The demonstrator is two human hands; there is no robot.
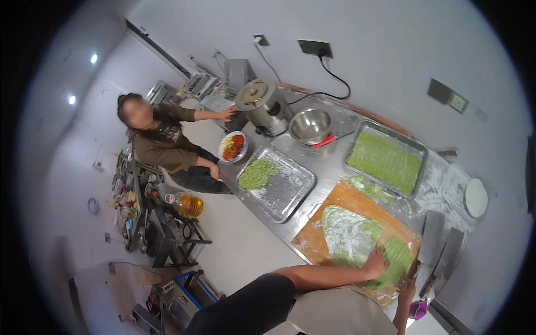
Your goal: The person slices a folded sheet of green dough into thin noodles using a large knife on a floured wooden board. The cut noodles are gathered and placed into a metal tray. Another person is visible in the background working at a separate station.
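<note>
My left hand [375, 264] rests on floury green dough on a wooden board [310, 228]. Its fingers touch the edge of a blurred green dough piece [398, 257] that looks streaked with cut lines; whether they grip it is unclear. Left of that, a flat floured green dough sheet [349, 230] covers the board's middle. My right hand [406, 291] is at the board's right edge, close to a cleaver's dark handle [414, 270]. Whether it holds that handle cannot be made out. The cleaver blade [432, 236] lies flat on the floured metal table, with a second cleaver [449, 251] beside it.
One metal tray [293, 188] holds chopped green dough bits; another [422, 167] holds a green sheet. Behind them stand a steel bowl [310, 125], red-handled knife [324, 141] and steel pot [266, 106]. A person [167, 138] stands by a bowl of seasonings [233, 146].
</note>
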